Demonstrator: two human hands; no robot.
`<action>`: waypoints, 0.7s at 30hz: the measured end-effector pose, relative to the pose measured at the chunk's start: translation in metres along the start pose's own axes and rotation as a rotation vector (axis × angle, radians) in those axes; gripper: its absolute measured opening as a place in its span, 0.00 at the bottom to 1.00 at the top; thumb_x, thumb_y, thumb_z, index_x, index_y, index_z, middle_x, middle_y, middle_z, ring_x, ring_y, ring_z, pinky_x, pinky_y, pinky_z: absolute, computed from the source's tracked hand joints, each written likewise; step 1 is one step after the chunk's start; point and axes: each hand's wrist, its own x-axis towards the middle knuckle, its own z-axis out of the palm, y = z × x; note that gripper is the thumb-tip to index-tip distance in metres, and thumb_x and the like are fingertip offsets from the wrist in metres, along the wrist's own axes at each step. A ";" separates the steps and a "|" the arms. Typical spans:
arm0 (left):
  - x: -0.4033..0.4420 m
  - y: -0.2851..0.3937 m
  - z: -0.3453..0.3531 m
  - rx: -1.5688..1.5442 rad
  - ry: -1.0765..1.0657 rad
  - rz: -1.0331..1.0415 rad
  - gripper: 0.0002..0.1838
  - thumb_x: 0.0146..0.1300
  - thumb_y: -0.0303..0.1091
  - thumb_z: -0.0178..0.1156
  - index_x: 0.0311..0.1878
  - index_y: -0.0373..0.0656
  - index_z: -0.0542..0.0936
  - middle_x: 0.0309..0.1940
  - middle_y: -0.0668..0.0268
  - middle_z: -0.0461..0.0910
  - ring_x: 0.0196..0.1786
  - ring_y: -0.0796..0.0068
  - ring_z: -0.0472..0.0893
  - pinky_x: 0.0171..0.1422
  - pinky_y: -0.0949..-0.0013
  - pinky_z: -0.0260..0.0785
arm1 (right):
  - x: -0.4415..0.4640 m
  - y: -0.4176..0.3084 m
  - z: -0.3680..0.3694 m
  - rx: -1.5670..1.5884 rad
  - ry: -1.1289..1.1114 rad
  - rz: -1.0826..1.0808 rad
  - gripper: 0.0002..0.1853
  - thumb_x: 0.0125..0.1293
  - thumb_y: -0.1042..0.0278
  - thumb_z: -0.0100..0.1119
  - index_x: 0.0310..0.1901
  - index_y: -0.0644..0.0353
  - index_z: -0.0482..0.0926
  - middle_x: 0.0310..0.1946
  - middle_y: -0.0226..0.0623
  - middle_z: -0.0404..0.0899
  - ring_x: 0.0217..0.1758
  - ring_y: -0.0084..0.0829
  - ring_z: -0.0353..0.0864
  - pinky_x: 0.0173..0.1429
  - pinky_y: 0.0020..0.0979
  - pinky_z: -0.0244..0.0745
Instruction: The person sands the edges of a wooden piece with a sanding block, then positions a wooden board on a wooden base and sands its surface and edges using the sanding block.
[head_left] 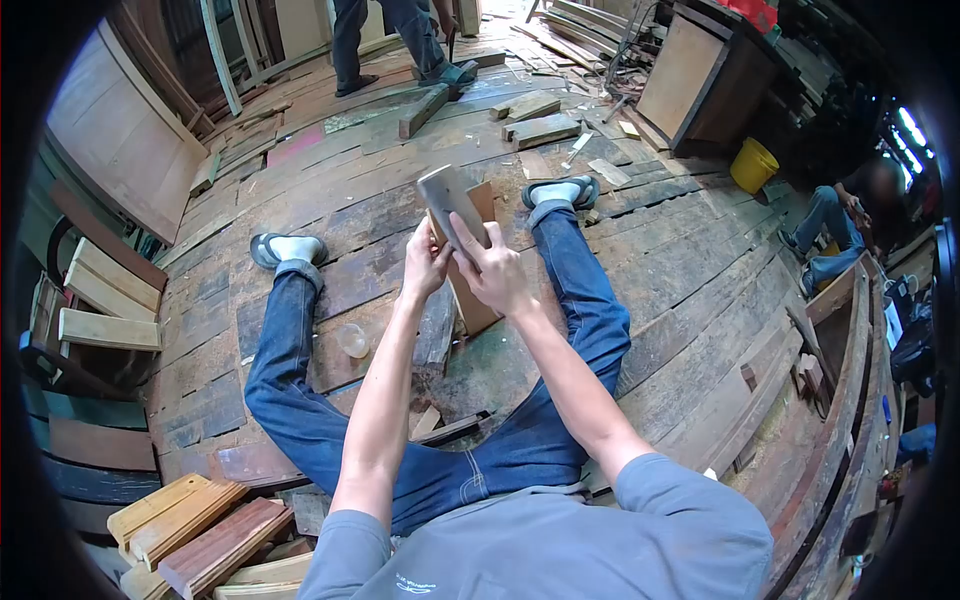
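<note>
My right hand point(495, 275) is closed around a long, smooth grey-brown block point(450, 195), its squared end tilted up and away from me. I cannot make out its exact kind. Behind it stands a thin brown wooden board point(472, 305), partly hidden by the block and my fingers. My left hand point(427, 263) is closed at the board's left edge, close to my right hand; its fingertips are partly hidden. Between my spread legs, a worn grey timber point(435, 330) lies beside the board's lower part.
Wood offcuts point(540, 130) lie on the plank floor ahead, near another person's legs point(395, 45). Stacked wood pieces point(185, 525) sit at lower left. A yellow bucket point(753, 165) stands right, near a seated person point(840, 225). Curved timbers point(840, 400) run along my right.
</note>
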 end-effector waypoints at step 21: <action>0.002 0.004 0.001 -0.074 0.060 -0.019 0.25 0.65 0.23 0.70 0.65 0.42 0.77 0.43 0.61 0.88 0.39 0.75 0.86 0.45 0.67 0.79 | 0.008 0.012 -0.017 -0.005 -0.080 0.045 0.35 0.72 0.60 0.62 0.80 0.32 0.65 0.46 0.50 0.79 0.37 0.52 0.88 0.40 0.47 0.86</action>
